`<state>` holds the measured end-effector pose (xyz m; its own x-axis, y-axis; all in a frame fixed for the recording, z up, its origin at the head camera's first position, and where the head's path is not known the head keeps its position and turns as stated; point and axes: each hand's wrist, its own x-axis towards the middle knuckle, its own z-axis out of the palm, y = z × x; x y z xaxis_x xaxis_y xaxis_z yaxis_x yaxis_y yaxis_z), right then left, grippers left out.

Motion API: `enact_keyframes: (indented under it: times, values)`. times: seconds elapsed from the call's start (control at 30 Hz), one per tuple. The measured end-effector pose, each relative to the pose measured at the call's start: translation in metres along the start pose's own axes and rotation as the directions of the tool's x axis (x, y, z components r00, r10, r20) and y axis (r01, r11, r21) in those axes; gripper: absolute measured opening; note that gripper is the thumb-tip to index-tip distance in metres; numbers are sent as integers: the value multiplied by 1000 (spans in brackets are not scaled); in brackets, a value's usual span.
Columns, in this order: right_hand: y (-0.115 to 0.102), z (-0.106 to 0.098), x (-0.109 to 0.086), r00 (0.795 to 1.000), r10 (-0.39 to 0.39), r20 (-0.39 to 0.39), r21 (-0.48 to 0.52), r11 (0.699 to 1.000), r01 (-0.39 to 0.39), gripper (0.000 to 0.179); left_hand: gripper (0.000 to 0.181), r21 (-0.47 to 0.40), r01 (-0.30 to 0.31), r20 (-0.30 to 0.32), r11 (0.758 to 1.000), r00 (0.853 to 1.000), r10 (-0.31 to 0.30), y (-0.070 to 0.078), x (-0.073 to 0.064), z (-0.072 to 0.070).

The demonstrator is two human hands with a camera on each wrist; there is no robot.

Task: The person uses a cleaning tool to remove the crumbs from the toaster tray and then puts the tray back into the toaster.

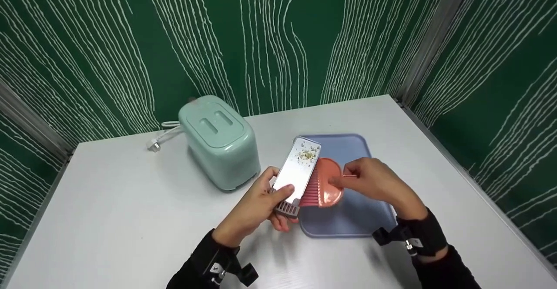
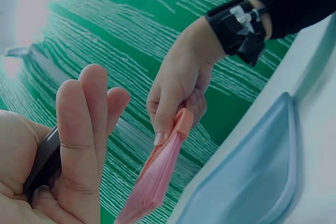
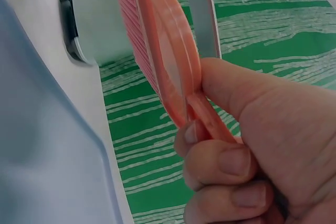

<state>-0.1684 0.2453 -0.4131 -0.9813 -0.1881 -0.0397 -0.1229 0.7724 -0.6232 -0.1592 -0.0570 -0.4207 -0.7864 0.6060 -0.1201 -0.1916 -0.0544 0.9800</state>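
My left hand (image 1: 256, 204) grips a narrow metal crumb tray (image 1: 292, 178) by its slotted grey end, thumb on top. Yellowish crumbs (image 1: 307, 154) lie scattered toward the tray's far end. In my right hand (image 1: 376, 179) is a small orange brush (image 1: 330, 184) with pink bristles (image 2: 152, 192), its handle held between thumb and curled fingers. The bristles reach to the right-hand edge of the crumb tray in the head view. Both things are above the table, partly over a blue tray (image 1: 352, 223).
A mint-green toaster (image 1: 226, 149) with a lidded top stands left of the hands. Its white cord and plug (image 1: 153, 144) lie behind it on the white table (image 1: 130, 219). Green walls with white streaks (image 1: 278, 41) rise behind and to the sides.
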Motion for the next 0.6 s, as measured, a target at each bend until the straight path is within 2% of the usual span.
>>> enact_keyframes:
  times: [0.27, 0.6]
  values:
    - [12, -18, -1, 997, 70, -34, 25, 997, -69, 54, 31, 23, 5, 49, 1000, 999, -6, -3, 1, -1]
    - [21, -30, -4, 992, 85, -91, 45, 996, -81, 54, 33, 42, 17, 77, 999, 997, -21, -5, 2, -2]
